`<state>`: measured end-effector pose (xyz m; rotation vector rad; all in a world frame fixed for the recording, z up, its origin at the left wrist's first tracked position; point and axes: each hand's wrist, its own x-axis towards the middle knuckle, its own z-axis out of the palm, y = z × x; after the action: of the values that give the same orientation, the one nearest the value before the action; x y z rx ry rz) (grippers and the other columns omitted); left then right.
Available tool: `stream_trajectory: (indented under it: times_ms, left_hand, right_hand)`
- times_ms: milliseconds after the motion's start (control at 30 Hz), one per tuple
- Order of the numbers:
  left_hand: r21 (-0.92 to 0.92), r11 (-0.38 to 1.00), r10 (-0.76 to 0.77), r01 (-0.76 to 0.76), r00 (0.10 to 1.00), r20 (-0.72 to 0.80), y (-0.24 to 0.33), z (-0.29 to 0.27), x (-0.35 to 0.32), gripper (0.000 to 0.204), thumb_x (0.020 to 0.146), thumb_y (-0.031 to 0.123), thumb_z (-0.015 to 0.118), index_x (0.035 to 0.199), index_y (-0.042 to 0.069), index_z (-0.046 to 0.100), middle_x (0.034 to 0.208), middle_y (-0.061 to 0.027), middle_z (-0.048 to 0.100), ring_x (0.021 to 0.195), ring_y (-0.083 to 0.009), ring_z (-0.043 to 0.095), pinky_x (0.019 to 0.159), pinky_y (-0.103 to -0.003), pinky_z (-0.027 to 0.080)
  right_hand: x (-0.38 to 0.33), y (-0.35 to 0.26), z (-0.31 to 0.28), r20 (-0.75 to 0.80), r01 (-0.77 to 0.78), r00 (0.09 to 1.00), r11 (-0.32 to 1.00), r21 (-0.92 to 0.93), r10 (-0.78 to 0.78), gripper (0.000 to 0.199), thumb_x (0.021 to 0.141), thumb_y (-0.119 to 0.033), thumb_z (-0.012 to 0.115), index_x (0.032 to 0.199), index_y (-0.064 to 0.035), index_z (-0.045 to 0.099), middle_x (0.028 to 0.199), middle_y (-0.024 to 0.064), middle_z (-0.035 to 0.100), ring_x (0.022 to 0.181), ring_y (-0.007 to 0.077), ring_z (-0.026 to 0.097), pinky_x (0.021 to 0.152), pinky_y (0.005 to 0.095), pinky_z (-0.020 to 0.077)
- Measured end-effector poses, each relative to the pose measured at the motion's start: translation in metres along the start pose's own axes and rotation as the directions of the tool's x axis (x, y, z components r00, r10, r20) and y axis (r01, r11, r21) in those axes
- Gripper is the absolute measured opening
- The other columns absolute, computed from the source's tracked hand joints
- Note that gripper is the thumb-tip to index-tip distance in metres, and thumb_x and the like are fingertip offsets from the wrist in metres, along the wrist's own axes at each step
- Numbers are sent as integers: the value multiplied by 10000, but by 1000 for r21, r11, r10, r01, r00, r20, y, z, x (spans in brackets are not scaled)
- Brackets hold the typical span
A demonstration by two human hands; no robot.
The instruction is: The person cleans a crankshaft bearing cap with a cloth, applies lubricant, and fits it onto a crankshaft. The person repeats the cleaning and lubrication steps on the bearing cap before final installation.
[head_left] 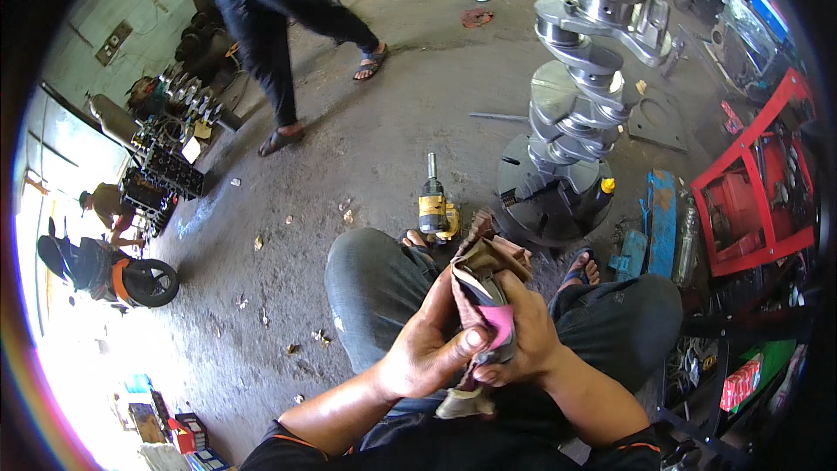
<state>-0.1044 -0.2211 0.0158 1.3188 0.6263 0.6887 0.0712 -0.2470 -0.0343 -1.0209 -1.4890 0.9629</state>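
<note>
My 2 hands grip a folded bundle of cloth (490, 260), nearer to me than the upright metal crankshaft (571, 92) and to its left. My left hand (432, 340) pinches the bundle's left side between thumb and fingers, and my right hand (530, 327) is wrapped around the other side; a pink patch (498, 324) shows in the folds. A round black base (545, 209) sits under the crankshaft, a yellow-and-black power tool (436, 211) rests left of it, a red metal frame (751, 166) stands to its right, and 1 person (266, 26) strides well to its left.
</note>
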Motion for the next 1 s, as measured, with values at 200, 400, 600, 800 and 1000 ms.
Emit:
stream_trajectory:
  times_ms: [200, 400, 600, 800, 1000]
  left_hand:
    - [182, 967, -184, 177, 983, 25, -1, -15, 22, 298, 1031, 252, 635, 1123, -29, 673, 952, -60, 725, 874, -117, 624, 808, -336, 525]
    - [653, 754, 124, 77, 959, -255, -25, -19, 22, 220, 968, 180, 670, 1061, -14, 625, 868, -156, 706, 776, -244, 696, 721, -373, 540]
    - [-3, 999, 27, -53, 548, -836, -4, -41, 31, 346, 1030, 320, 611, 1224, 34, 618, 1178, -142, 684, 1047, -254, 683, 915, -374, 558]
    - [-275, 960, -98, 49, 981, -166, 22, -34, 29, 597, 1041, 360, 533, 1509, 23, 376, 1483, -181, 486, 1364, -303, 495, 1157, -456, 403]
    - [1, 988, -157, 157, 988, 13, -1, 6, 27, 450, 968, 86, 676, 1379, -25, 528, 1313, -134, 620, 1188, -200, 594, 1046, -362, 459]
  right_hand:
    - [1, -2, -6, 101, 3, 995, 986, -165, 14, 910, 623, -728, 823, 1175, -48, 575, 1037, 210, 682, 963, 431, 679, 826, 491, 544]
    - [0, -12, 4, -11, -203, 979, 954, -222, 206, 884, 676, -785, 759, 1091, -36, 540, 815, 230, 695, 774, 471, 697, 682, 535, 559]
    - [-4, -20, -18, -41, -78, 996, 991, 107, 83, 925, 616, -747, 824, 1129, -21, 567, 921, 173, 699, 823, 390, 717, 735, 446, 566]
    - [-5, -18, -28, -61, -73, 995, 995, 61, 77, 925, 587, -709, 863, 1135, -22, 575, 929, 158, 704, 842, 378, 726, 733, 431, 567]
    - [-4, -11, -19, -53, 47, 997, 978, -203, -59, 963, 595, -785, 810, 1133, -20, 581, 927, 206, 703, 843, 439, 713, 750, 490, 581]
